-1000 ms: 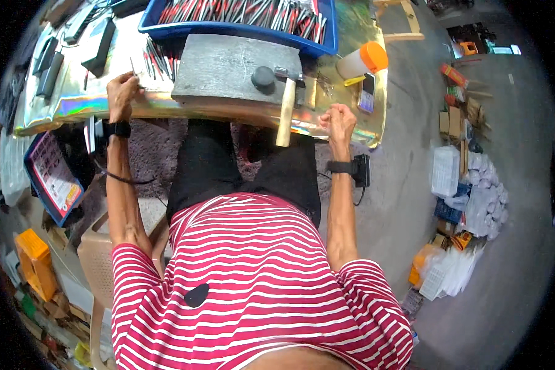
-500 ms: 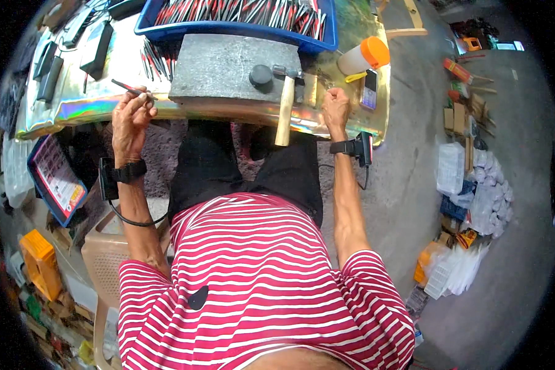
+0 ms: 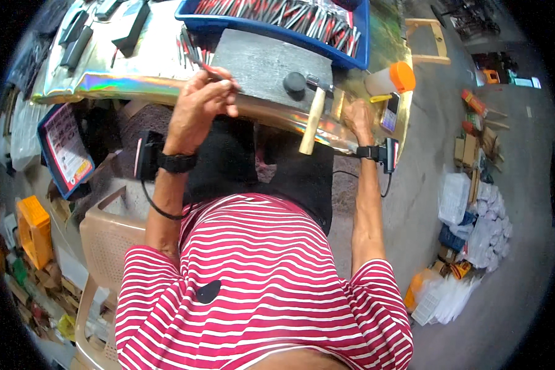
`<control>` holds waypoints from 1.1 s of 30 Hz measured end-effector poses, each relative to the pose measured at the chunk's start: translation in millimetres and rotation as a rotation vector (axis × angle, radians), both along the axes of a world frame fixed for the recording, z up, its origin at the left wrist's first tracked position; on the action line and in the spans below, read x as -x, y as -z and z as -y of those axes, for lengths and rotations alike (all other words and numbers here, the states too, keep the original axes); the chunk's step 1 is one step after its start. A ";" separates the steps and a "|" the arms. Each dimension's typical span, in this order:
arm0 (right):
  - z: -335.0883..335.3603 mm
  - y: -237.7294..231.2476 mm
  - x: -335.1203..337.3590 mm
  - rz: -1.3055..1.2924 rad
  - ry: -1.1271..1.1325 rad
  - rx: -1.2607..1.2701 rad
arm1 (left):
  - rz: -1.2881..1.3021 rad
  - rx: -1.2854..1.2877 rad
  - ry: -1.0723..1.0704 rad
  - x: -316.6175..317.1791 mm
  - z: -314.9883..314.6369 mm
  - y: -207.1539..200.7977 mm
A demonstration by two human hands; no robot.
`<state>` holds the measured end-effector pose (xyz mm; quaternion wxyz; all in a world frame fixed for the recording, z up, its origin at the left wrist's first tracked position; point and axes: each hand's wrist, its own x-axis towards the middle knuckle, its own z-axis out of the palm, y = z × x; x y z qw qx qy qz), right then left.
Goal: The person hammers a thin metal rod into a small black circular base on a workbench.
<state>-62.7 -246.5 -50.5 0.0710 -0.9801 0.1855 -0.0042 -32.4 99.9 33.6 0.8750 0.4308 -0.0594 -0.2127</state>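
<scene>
My left hand (image 3: 206, 102) is above the table's near edge, in front of the left part of a grey metal block (image 3: 265, 61). Its fingers pinch a slim black-and-red pen-shaped stick (image 3: 211, 72). My right hand (image 3: 359, 116) rests at the right of the table with its fingers curled; whatever they hold is hidden. A hammer (image 3: 313, 120) lies with its head on the block and its pale wooden handle sticking out past the near edge. Beside the hammer head sits a round black piece (image 3: 295, 82). More slim sticks (image 3: 191, 50) lie left of the block.
Behind the block stands a blue tray (image 3: 363, 52) full of red, black and grey sticks. An orange-lidded jar (image 3: 391, 78) and a phone (image 3: 388, 117) are beyond my right hand. Black boxes (image 3: 131, 28) lie at the left; a plastic chair (image 3: 114, 231) stands below.
The view has shifted, so the table appears farther right and lower. My left hand has moved right with the stick, up to the block. My right hand stays at nearly the same table spot.
</scene>
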 end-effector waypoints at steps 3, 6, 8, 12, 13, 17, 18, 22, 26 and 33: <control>2.2 5.4 8.2 0.072 -0.025 -0.090 | -0.030 0.012 0.035 3.9 12.5 -2.2; -1.4 5.4 14.0 0.063 -0.048 -0.088 | -0.048 0.021 0.032 5.4 19.5 -0.2; -4.8 1.2 18.9 0.090 -0.130 -0.019 | -0.030 0.084 0.032 5.2 23.7 1.7; -3.2 1.5 20.2 0.124 -0.130 -0.095 | -0.071 0.090 0.062 7.0 30.3 -0.5; -3.7 1.2 22.2 0.168 -0.114 -0.174 | -0.070 0.089 0.058 7.0 31.7 -0.7; -11.7 -0.9 27.1 0.381 0.002 -0.390 | -0.097 0.141 0.081 7.8 38.9 -2.0; -10.2 1.7 28.2 0.383 0.006 -0.388 | -0.100 0.164 0.092 7.7 41.4 -2.5; -24.0 -9.2 30.6 0.476 0.154 -0.824 | -0.158 0.195 0.111 6.6 48.9 0.0; -27.3 -25.2 35.8 0.538 0.279 -1.512 | -0.172 0.214 0.152 6.9 56.5 0.0; -92.1 -93.1 34.4 0.441 0.066 -1.826 | -0.208 0.232 0.147 7.4 62.7 -2.0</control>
